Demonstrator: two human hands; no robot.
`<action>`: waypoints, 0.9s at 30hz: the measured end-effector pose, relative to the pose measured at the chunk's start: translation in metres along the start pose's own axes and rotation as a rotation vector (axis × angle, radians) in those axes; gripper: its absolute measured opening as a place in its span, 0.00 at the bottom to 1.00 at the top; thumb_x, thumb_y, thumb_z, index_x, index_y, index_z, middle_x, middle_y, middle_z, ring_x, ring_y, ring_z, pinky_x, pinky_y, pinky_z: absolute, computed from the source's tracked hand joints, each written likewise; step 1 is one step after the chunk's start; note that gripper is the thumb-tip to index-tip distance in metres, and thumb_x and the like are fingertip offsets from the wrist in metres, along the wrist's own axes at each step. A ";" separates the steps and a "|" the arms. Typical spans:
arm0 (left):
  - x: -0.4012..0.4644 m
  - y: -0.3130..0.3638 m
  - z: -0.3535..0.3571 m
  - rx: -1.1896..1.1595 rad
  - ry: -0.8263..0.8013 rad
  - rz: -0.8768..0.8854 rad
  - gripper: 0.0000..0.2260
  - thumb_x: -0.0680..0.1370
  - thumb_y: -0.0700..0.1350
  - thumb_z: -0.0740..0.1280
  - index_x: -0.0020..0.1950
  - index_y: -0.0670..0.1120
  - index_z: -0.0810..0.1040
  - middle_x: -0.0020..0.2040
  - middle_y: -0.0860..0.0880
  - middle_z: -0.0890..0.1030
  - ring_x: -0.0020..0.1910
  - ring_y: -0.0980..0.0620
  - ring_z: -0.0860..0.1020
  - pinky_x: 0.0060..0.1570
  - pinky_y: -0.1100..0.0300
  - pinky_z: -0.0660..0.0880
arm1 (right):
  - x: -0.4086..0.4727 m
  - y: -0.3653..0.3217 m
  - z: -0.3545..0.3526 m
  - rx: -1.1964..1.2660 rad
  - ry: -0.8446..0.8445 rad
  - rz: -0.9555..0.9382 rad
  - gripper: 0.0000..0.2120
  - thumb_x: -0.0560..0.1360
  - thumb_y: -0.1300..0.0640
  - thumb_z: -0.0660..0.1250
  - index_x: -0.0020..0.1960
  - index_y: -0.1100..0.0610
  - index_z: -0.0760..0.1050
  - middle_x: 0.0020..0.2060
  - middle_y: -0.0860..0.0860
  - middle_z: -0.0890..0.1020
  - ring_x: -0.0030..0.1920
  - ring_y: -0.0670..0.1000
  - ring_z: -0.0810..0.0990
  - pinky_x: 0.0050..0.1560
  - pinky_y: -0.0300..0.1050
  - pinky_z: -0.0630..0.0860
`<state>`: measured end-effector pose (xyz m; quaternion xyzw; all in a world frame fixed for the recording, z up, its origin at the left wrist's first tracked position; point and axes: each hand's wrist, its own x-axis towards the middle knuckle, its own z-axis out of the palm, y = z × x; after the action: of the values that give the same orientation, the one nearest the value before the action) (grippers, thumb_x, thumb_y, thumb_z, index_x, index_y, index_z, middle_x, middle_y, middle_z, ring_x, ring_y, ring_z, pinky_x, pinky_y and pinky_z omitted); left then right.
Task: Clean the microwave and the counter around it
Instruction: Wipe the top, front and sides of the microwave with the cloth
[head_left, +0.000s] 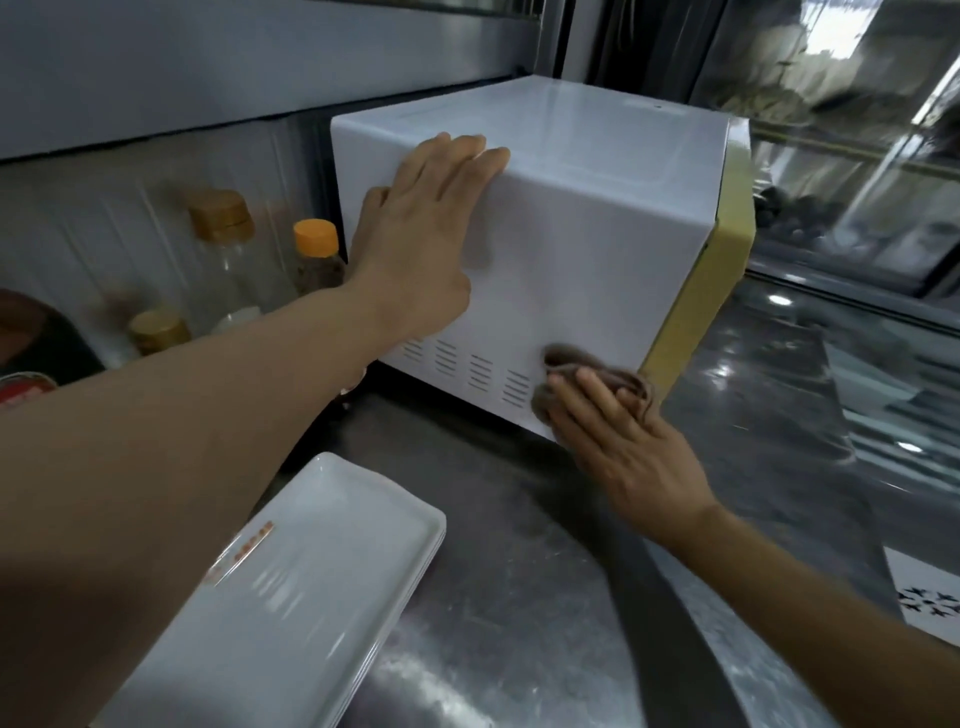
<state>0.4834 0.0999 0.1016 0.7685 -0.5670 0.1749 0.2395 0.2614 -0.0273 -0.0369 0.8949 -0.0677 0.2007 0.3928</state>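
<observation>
A white microwave with a yellow front stands on the steel counter, its side panel with vent slots turned toward me. My left hand lies flat on the upper left corner of that side, fingers spread over the top edge. My right hand presses a brown cloth against the lower right of the side panel, just past the vent slots and close to the counter.
Stacked white rectangular plates lie on the counter at the lower left. Several jars and bottles, one with an orange cap, stand against the wall left of the microwave. A white printed card sits at the right edge. A glass partition runs behind the microwave.
</observation>
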 end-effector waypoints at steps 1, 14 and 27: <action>0.000 -0.001 -0.002 0.014 -0.014 0.012 0.40 0.68 0.36 0.68 0.76 0.50 0.53 0.77 0.50 0.54 0.76 0.48 0.50 0.66 0.44 0.61 | -0.001 -0.009 0.002 -0.029 -0.048 -0.064 0.28 0.74 0.61 0.48 0.74 0.56 0.58 0.74 0.53 0.58 0.74 0.55 0.53 0.73 0.53 0.46; 0.023 -0.050 -0.042 0.203 -0.267 -0.071 0.42 0.70 0.36 0.67 0.76 0.55 0.48 0.77 0.49 0.50 0.77 0.50 0.47 0.72 0.40 0.45 | 0.049 -0.013 -0.006 0.022 -0.117 -0.126 0.30 0.75 0.60 0.47 0.76 0.55 0.43 0.75 0.55 0.47 0.76 0.57 0.42 0.74 0.56 0.41; 0.021 -0.060 -0.036 0.102 -0.219 -0.055 0.44 0.66 0.34 0.67 0.75 0.58 0.51 0.75 0.51 0.53 0.75 0.47 0.51 0.64 0.40 0.59 | 0.069 -0.021 0.001 0.003 -0.112 -0.157 0.27 0.74 0.57 0.51 0.74 0.56 0.59 0.74 0.54 0.55 0.74 0.55 0.51 0.74 0.52 0.40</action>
<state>0.5468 0.1180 0.1323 0.8095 -0.5588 0.1117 0.1413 0.3304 -0.0112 -0.0233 0.9078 -0.0188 0.1188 0.4017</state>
